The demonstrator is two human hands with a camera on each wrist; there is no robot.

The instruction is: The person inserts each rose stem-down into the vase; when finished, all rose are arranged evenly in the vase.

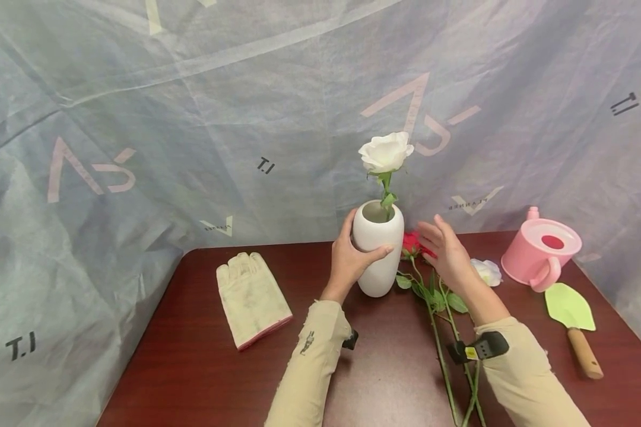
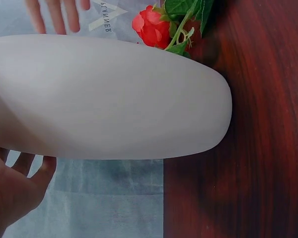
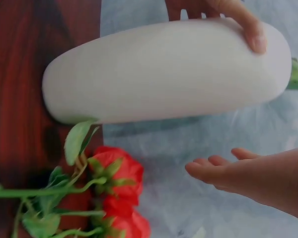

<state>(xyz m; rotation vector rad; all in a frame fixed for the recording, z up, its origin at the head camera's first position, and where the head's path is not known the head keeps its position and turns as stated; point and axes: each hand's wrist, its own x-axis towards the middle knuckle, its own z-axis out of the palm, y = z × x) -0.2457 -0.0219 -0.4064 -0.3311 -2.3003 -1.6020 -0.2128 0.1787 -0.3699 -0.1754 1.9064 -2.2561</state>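
Note:
A tall white vase [image 1: 378,279] stands upright on the table, with a white rose [image 1: 386,152] rising from its mouth. My left hand [image 1: 347,261] grips the vase's upper left side, the thumb across its front. To the right of the vase my right hand [image 1: 448,255] is held in the air, fingers extended and apart from it, as the right wrist view confirms. Red roses [image 3: 120,173] lie beside the vase's base, partly behind my right hand in the head view. Their green stems [image 1: 442,356] run toward the near edge, passing under my right forearm.
Another white rose [image 1: 487,272] lies right of my right hand. Farther right are a pink watering can [image 1: 534,252] and a green trowel [image 1: 570,305] with a wooden handle. A pale work glove [image 1: 252,299] lies at left. A grey sheet [image 1: 219,118] hangs behind the table.

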